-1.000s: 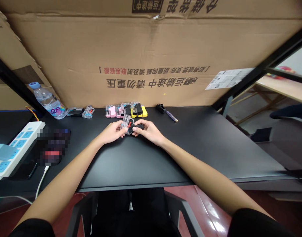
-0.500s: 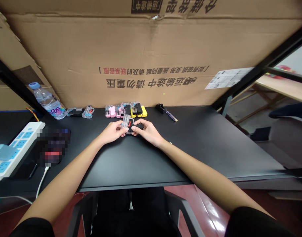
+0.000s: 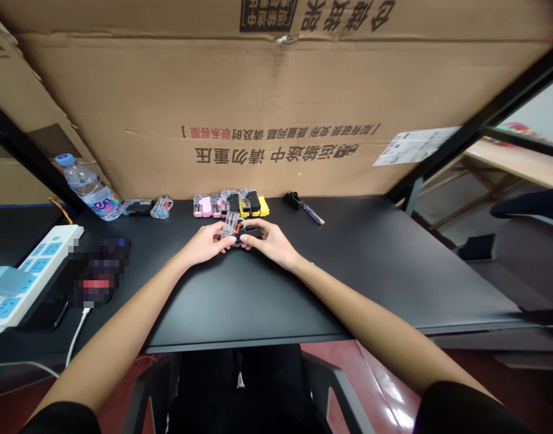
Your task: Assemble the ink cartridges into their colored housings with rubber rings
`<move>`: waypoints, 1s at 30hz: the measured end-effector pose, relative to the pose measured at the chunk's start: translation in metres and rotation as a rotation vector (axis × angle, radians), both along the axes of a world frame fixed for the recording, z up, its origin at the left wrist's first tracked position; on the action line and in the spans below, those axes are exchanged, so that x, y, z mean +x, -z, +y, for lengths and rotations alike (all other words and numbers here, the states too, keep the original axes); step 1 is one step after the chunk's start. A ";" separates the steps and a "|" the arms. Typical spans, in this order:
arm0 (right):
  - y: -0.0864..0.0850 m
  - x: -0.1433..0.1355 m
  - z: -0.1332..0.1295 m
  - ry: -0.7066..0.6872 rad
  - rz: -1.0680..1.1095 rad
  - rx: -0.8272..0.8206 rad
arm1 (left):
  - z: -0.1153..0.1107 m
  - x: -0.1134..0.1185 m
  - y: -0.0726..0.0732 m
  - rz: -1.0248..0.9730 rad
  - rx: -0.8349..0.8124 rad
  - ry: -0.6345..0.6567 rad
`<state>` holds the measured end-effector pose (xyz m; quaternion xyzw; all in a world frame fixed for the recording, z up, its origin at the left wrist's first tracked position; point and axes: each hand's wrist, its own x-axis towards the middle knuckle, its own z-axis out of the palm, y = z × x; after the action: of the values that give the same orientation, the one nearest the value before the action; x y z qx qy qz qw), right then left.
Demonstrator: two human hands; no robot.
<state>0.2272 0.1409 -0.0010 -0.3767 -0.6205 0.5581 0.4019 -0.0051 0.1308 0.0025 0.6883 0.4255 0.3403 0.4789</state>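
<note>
Near the middle of the black table, both my hands close on one small clear-and-black plastic device (image 3: 231, 223) with a red piece in its middle. My left hand (image 3: 210, 239) pinches its clear left part between thumb and fingers. My right hand (image 3: 270, 240) grips the black right part, its thumb lying across the front. Fingers hide much of the device. Just behind it stands a row of similar small clear plastic pieces with pink (image 3: 206, 206), black (image 3: 233, 200) and yellow (image 3: 264, 207) parts.
Further left lie a black-and-clear device (image 3: 139, 207) and a clear piece (image 3: 161, 207), beside a water bottle (image 3: 94, 191). A purple pen-like tool (image 3: 312, 213) lies back right. A power strip (image 3: 36, 271) and blurred-out phone (image 3: 99, 274) sit left. Cardboard (image 3: 276, 90) walls the back.
The view has shifted very slightly. Both hands keep their hold on the device, which looks tilted a little differently.
</note>
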 end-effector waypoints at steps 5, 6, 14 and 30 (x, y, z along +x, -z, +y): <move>-0.006 0.005 0.000 -0.049 -0.028 -0.024 | 0.000 -0.001 -0.001 0.007 -0.010 0.030; -0.007 0.006 0.000 -0.058 -0.036 -0.029 | 0.000 -0.002 -0.002 0.017 -0.006 0.046; -0.009 0.008 0.000 -0.084 -0.054 -0.058 | -0.001 -0.005 -0.003 0.052 0.002 0.086; -0.006 0.008 0.005 0.019 0.077 -0.093 | -0.001 -0.004 -0.014 0.012 0.063 -0.119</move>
<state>0.2353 0.1463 0.0051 -0.3793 -0.5745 0.5964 0.4128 -0.0095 0.1302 0.0161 0.6785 0.4575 0.3774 0.4335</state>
